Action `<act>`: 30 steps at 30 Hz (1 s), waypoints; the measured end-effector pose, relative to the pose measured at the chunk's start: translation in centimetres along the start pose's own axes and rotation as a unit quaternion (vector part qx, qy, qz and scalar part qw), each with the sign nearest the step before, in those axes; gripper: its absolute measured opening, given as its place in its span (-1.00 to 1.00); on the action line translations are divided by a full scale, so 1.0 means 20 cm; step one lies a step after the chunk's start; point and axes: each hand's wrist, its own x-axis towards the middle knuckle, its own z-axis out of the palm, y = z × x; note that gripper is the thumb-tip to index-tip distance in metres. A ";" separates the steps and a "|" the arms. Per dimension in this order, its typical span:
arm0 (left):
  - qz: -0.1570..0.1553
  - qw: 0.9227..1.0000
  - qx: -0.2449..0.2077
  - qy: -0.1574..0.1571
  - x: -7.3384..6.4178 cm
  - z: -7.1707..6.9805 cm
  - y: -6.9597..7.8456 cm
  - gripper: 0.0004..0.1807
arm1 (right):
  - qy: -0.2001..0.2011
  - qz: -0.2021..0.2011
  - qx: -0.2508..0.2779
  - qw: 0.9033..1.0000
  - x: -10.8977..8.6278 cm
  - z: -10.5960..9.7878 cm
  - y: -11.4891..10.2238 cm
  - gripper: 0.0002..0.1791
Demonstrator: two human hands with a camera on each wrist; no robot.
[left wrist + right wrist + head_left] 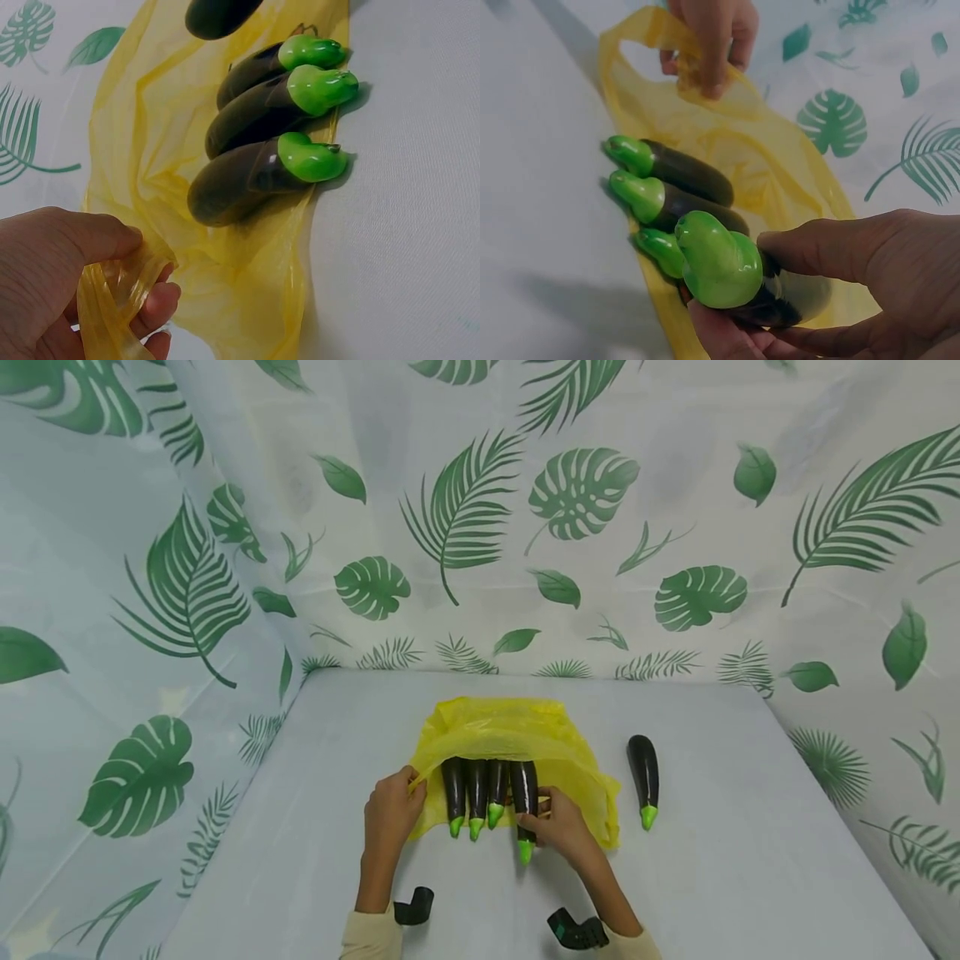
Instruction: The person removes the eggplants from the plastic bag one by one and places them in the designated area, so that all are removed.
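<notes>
A pale sheet hangs behind the whitish table and down both its sides, scattered all over with green leaves. From here I can pick out feathery palm fronds, broad split leaves, plain little ovals and thin grassy sprigs. Smaller prints line up just above the table's far edge, and faint creases and grey shadows mark the sheet.
</notes>
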 end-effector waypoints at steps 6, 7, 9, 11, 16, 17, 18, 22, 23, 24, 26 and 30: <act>0.003 1.000 -0.001 0.003 0.00 -0.01 0.00 -0.83 | -0.017 -0.012 0.004 1.000 -0.04 0.00 -0.01 -0.32; 0.004 1.000 0.000 0.003 0.00 -0.01 0.01 -0.84 | -0.020 -0.015 0.005 1.000 -0.04 0.00 -0.01 -0.32; 0.006 1.000 -0.001 0.003 0.00 -0.01 0.01 -0.84 | -0.026 -0.018 0.006 0.999 -0.05 0.00 -0.02 -0.33; 0.006 1.000 -0.002 0.002 -0.01 -0.01 0.01 -0.84 | -0.034 -0.020 0.007 0.999 -0.07 -0.01 -0.03 -0.33; 0.006 1.000 0.000 0.002 0.00 -0.02 0.01 -0.83 | -0.062 -0.034 0.009 0.997 -0.10 -0.04 -0.06 -0.32; 0.006 1.000 0.000 0.002 0.00 -0.02 0.02 -0.83 | -0.070 -0.040 0.009 0.997 -0.11 -0.05 -0.07 -0.31; 0.008 1.000 0.000 0.002 0.01 -0.02 0.02 -0.83 | -0.078 -0.046 0.009 0.996 -0.11 -0.06 -0.08 -0.31; 0.007 1.000 0.001 0.002 0.01 -0.03 0.02 -0.82 | -0.108 -0.072 0.010 0.991 -0.13 -0.10 -0.11 -0.28; 0.006 1.000 0.002 0.002 0.01 -0.02 0.02 -0.82 | -0.114 -0.077 0.009 0.990 -0.14 -0.11 -0.11 -0.27; 0.006 1.000 0.002 0.002 0.01 -0.02 0.02 -0.82 | -0.119 -0.083 0.009 0.989 -0.14 -0.12 -0.11 -0.26; 0.004 1.000 0.002 0.002 0.01 -0.02 0.02 -0.82 | -0.129 -0.094 0.007 0.987 -0.15 -0.13 -0.11 -0.26; 0.001 1.000 0.002 -0.003 0.00 -0.02 0.01 -0.82 | -0.137 -0.125 -0.001 0.983 -0.15 -0.18 -0.10 -0.28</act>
